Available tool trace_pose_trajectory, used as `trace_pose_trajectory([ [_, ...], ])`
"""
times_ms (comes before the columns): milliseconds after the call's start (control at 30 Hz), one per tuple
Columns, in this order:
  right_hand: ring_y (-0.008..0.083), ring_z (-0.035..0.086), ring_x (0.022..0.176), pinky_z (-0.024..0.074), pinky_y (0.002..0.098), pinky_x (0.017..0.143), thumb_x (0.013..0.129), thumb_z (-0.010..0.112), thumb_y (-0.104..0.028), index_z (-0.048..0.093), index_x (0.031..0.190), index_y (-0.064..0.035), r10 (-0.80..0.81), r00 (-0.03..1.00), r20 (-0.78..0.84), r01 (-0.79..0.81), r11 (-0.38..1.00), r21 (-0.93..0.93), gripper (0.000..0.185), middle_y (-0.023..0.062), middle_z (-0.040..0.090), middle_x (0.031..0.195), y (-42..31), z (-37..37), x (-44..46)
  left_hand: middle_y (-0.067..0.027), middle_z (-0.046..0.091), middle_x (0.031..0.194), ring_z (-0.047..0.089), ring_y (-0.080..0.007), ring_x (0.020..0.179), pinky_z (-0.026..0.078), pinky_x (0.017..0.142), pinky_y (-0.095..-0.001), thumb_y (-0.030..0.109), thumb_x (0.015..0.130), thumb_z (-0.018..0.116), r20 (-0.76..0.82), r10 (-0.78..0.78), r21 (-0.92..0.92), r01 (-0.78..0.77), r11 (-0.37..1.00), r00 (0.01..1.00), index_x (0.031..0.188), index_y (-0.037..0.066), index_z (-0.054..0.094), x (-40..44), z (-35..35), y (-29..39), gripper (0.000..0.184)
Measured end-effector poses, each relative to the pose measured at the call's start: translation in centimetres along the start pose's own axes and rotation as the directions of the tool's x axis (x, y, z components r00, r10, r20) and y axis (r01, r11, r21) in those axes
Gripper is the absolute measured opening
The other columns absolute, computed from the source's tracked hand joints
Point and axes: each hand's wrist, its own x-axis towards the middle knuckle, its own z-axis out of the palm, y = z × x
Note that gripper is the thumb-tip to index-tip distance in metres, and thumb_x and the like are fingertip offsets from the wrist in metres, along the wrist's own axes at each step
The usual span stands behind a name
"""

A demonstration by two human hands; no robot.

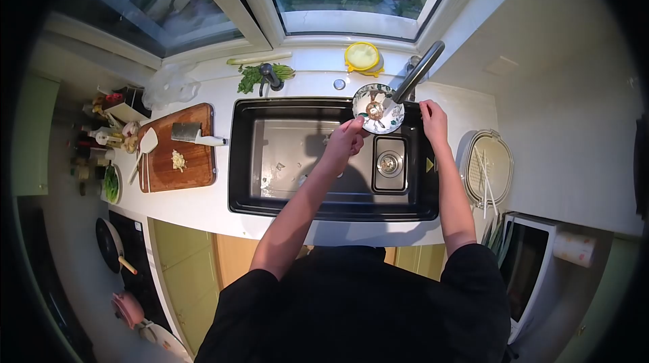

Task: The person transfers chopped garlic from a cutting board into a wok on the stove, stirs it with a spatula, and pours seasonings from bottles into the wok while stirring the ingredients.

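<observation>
My left hand [345, 142] is closed on the near edge of a round white plate [385, 119] with a green and dark pattern. The plate is tilted under the spout of the dark faucet [422, 71], over the back right of the black sink [297, 160]. At the sink's back right corner is my right hand [434, 119], its fingers curled together by the rim. What those fingers grip, if anything, is too small to make out. Small scraps lie on the sink floor, and the drain basket [389, 163] sits below the plate.
Left of the sink, a cutting board [179, 177] holds a cleaver [186, 132], a white spatula [147, 141] and chopped pieces [178, 160]. Behind the sink are leafy greens [250, 79], a soap dispenser [272, 78] and a yellow container [362, 57]. A basket with chopsticks [488, 167] stands right.
</observation>
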Motion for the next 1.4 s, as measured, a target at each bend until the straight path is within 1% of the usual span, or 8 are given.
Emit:
trace_pose_trajectory([
  [267,0.0158,0.060,0.064,0.0496,0.0292,0.062,0.096,0.061,-0.014,0.068,0.105,-0.0016,-0.034,0.995,-0.089,0.044,0.993,0.114,0.017,0.0097,0.065,0.079,-0.7,-1.1,-1.6,0.0047,0.046,0.061,0.038,-0.0042,0.049,0.023,0.044,-0.0212,0.044,0.100,0.052,-0.041,-0.055,0.038,0.057,0.998,0.998,0.088,0.009,0.057,-0.4,0.0,-0.3,0.038],
  [533,0.0156,0.059,0.061,0.0477,0.0282,0.060,0.091,0.067,-0.011,0.073,0.098,-0.0037,-0.202,0.978,-0.056,0.203,0.979,0.000,0.012,0.0075,0.065,0.079,-0.3,-3.4,0.6,0.0036,0.042,0.055,0.033,-0.0045,0.046,0.025,0.045,-0.0216,0.050,0.096,0.057,-0.040,-0.027,0.064,0.030,0.998,0.999,0.088,0.005,0.057,-1.2,-0.5,0.2,0.046],
  [667,0.0174,0.060,0.059,0.0484,0.0306,0.060,0.089,0.071,-0.020,0.071,0.100,-0.0052,-0.070,0.972,-0.224,0.053,0.995,-0.080,0.019,0.0060,0.062,0.070,0.1,-3.1,1.6,0.0030,0.043,0.057,0.034,-0.0048,0.047,0.026,0.046,-0.0219,0.048,0.097,0.057,-0.010,-0.003,0.076,0.004,0.997,1.000,0.089,0.004,0.058,-2.3,-1.4,-0.2,0.044],
  [767,0.0119,0.056,0.058,0.0451,0.0283,0.056,0.094,0.066,-0.022,0.066,0.097,-0.0029,-0.119,0.857,-0.501,0.163,0.986,0.045,0.019,0.0021,0.057,0.064,-2.6,-0.8,-1.6,0.0032,0.043,0.057,0.035,-0.0047,0.048,0.026,0.046,-0.0218,0.046,0.098,0.057,-0.055,-0.011,0.025,0.013,1.000,0.998,0.090,0.003,0.058,-3.7,-2.3,-0.8,0.044],
  [867,0.0053,0.047,0.050,0.0347,0.0228,0.046,0.102,0.053,-0.035,0.061,0.090,-0.0054,0.143,0.985,0.094,-0.170,0.879,0.445,0.033,-0.0015,0.053,0.060,-9.8,0.9,-8.1,0.0015,0.054,0.078,0.040,-0.0042,0.054,0.028,0.047,-0.0204,0.043,0.099,0.056,0.026,0.058,-0.062,-0.056,0.996,0.998,0.100,0.003,0.062,-6.5,-4.3,-1.0,0.041],
  [967,0.0055,0.046,0.046,0.0308,0.0207,0.041,0.105,0.044,-0.042,0.059,0.092,-0.0068,0.175,0.802,0.571,-0.471,0.773,0.425,0.040,-0.0014,0.054,0.061,-17.0,2.5,-14.6,0.0021,0.053,0.072,0.042,-0.0029,0.056,0.031,0.047,-0.0212,0.044,0.097,0.060,-0.131,0.062,-0.068,-0.071,0.995,0.989,0.101,0.003,0.063,-10.2,-4.8,-1.8,0.041],
  [1233,0.0088,0.050,0.047,0.0367,0.0217,0.044,0.096,0.045,-0.018,0.056,0.098,-0.0044,0.071,0.700,0.710,-0.470,0.795,0.383,0.017,0.0050,0.064,0.069,-24.0,12.2,-17.5,0.0026,0.058,0.085,0.048,-0.0023,0.064,0.034,0.053,-0.0190,0.043,0.095,0.063,-0.314,0.114,0.061,-0.100,0.993,0.943,0.116,0.002,0.062,-19.4,-12.1,-1.2,0.046],
  [1400,0.0091,0.050,0.046,0.0332,0.0232,0.040,0.096,0.045,-0.018,0.056,0.092,-0.0046,0.021,0.634,0.773,-0.399,0.865,0.304,0.018,0.0058,0.063,0.066,-28.6,18.4,-20.3,-0.0048,0.065,0.098,0.058,-0.0101,0.085,0.047,0.073,-0.0249,0.039,0.092,0.068,-0.656,0.229,0.255,-0.074,0.964,0.719,0.129,0.003,0.059,-30.6,-19.2,-3.5,0.052],
])
